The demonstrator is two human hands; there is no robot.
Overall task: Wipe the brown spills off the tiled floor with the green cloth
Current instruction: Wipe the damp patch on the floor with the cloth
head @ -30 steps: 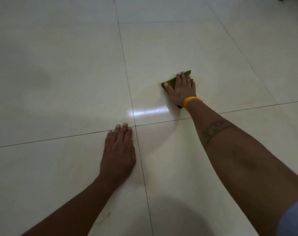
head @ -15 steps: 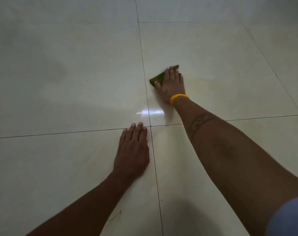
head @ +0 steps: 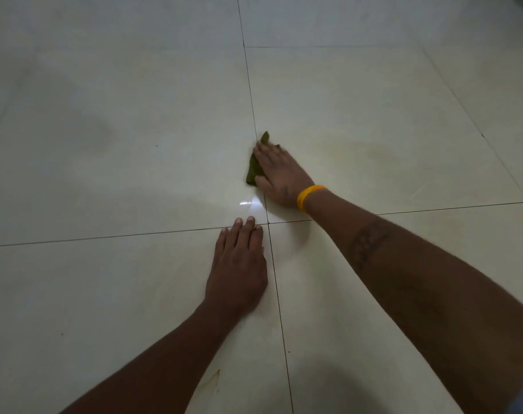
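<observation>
Wiping is under way. The right hand (head: 279,171) lies palm-down with fingers extended and pressed flat on the green cloth (head: 254,168), pinning it to the tiled floor (head: 134,130); the fingers are spread over the cloth rather than curled round it, and their tips are blurred. The cloth sits just at the vertical grout line (head: 251,94), a short way beyond the point where four tiles meet; only a narrow folded edge and one pointed corner show past the hand. The left hand (head: 239,264) rests flat on the near-left tile, fingers straight and together, holding nothing and apparently serving as a brace; its fingertips reach the horizontal joint. The two hands are near each other but apart. A yellow wristband (head: 309,197) circles the right wrist. The tiles are large, pale cream and glossy, throwing a bright glare patch (head: 251,204) between the hands, with thin dark joints. The cloth looks soft, matte, olive green and folded thick. In my judgement work remains: a faint brownish film (head: 379,153) lies on the tile to the right of the cloth, and a thin brown streak (head: 212,379) marks the near tile beside the left forearm. The next move calls for firm downward pressure while the cloth is drawn across the film in overlapping passes, then relocation to the near streak; a glazed surface is likely to smear rather than release residue unless a clean fold is presented.
</observation>
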